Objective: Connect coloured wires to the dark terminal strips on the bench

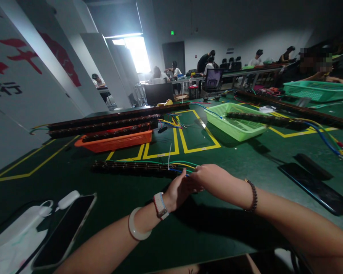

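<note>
A long dark cable chain [131,167] lies on the green table in front of me. Green, yellow and blue wires [185,165] come out of its right end, where a white cable tie [169,158] sticks up. My right hand [213,177] is closed on these wires with bent fingers, palm down. Against it, my left hand [178,190] is closed at the same wires, its thumb raised. The right hand hides part of the left fingers, and the wire ends are out of sight between the hands.
More chains [117,114] lie across an orange basket [117,142] at left. A light green basket [237,131] holds another chain's end. One phone [67,232] lies left, another phone [317,186] right beside a dark bar [314,166]. People work at tables behind.
</note>
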`<state>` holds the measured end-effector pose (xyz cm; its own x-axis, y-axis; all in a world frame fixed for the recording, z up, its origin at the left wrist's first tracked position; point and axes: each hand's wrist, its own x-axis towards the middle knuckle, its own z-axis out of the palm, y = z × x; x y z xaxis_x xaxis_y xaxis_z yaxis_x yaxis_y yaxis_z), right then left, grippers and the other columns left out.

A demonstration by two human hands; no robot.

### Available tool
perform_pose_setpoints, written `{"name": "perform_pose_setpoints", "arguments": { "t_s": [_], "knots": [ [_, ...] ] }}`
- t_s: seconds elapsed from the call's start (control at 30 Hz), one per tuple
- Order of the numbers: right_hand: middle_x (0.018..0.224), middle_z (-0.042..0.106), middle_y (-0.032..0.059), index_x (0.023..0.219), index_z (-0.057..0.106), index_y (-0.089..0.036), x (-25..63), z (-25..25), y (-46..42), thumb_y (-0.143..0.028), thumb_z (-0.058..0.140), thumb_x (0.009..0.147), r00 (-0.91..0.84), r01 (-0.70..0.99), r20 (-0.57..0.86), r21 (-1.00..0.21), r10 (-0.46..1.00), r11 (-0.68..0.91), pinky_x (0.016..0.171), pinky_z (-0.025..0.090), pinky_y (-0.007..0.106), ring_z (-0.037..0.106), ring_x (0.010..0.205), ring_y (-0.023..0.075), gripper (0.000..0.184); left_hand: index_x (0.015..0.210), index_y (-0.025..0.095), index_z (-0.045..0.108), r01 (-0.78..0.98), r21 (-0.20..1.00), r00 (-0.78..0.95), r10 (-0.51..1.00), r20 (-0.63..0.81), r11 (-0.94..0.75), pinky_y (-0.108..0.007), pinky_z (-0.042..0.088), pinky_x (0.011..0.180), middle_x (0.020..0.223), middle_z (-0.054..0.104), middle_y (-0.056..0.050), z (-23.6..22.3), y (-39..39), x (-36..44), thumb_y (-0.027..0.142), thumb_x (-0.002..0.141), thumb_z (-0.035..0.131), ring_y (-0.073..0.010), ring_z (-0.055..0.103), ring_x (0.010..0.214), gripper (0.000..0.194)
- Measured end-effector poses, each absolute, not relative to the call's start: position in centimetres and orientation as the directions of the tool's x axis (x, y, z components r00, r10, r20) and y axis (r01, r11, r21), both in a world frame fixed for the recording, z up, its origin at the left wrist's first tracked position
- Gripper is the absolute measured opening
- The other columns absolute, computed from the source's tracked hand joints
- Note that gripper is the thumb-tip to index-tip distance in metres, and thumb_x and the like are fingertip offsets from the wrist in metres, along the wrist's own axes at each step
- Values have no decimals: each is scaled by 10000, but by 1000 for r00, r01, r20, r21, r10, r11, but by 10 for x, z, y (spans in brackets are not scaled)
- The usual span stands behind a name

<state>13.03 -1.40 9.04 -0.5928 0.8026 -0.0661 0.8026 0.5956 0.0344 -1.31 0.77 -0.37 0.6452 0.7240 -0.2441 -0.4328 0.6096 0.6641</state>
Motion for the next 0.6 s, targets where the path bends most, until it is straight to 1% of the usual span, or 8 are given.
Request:
{"name": "perform_pose_setpoints", "arguments": {
  "t_s": [0.1,0.2,0.27,0.33,0.43,0.5,0.57,0.6],
  "knots": [
    [846,683,78,960,694,-176,138,88,-7,-70,562,804,-593,805,3,33,805,593,661,488,265,653,752,196,231,694,112,645,-289,793,724,664,-185,536,-393,476,772,661,667,-110,-6,3,-13,516,870,420,-233,645,698,495],
    [839,688,61,964,693,-202,143,82,0,-40,557,789,-609,794,7,9,794,608,672,486,255,654,750,186,274,680,139,641,-213,866,694,694,-193,453,-359,484,712,591,642,-76,-6,-2,-12,568,849,417,-212,624,651,512],
    [814,690,60,913,698,-192,144,74,4,-39,545,792,-601,799,-30,-4,798,602,661,484,253,655,722,183,248,672,149,636,-178,885,666,715,-213,429,-326,482,650,567,629,-56,-4,-5,-11,584,843,410,-183,599,590,520],
    [811,691,65,892,697,-182,143,65,8,-41,521,802,-585,811,-57,-16,809,585,649,480,252,654,707,180,243,607,138,620,-131,897,682,695,-228,423,-312,472,584,534,607,-62,-1,-6,-11,626,838,367,-167,569,517,596],
    [774,684,72,877,695,-163,142,54,12,-54,504,813,-556,830,-103,-27,825,556,615,465,242,643,657,169,229,516,122,588,-54,912,740,629,-237,407,-304,466,540,484,573,-84,2,-6,-11,696,823,263,-168,564,469,727],
    [724,670,74,837,699,-148,141,52,13,-67,507,816,-535,843,-129,-19,835,537,595,452,234,634,627,165,209,489,119,571,-21,923,761,605,-234,384,-300,468,528,460,562,-93,2,-5,-11,727,806,217,-173,572,459,771],
    [730,664,74,841,701,-155,142,57,13,-110,524,828,-524,851,-84,-33,847,524,613,450,234,638,664,171,184,466,120,556,7,940,783,583,-218,342,-296,473,533,447,555,-98,2,-5,-11,742,794,189,-169,571,455,794],
    [761,664,73,874,700,-169,143,61,14,-148,530,841,-516,856,-23,-51,857,514,632,453,238,639,699,175,174,458,119,554,22,950,797,568,-205,313,-291,473,539,446,555,-98,2,-6,-11,743,794,182,-163,570,456,799]
  ]
}}
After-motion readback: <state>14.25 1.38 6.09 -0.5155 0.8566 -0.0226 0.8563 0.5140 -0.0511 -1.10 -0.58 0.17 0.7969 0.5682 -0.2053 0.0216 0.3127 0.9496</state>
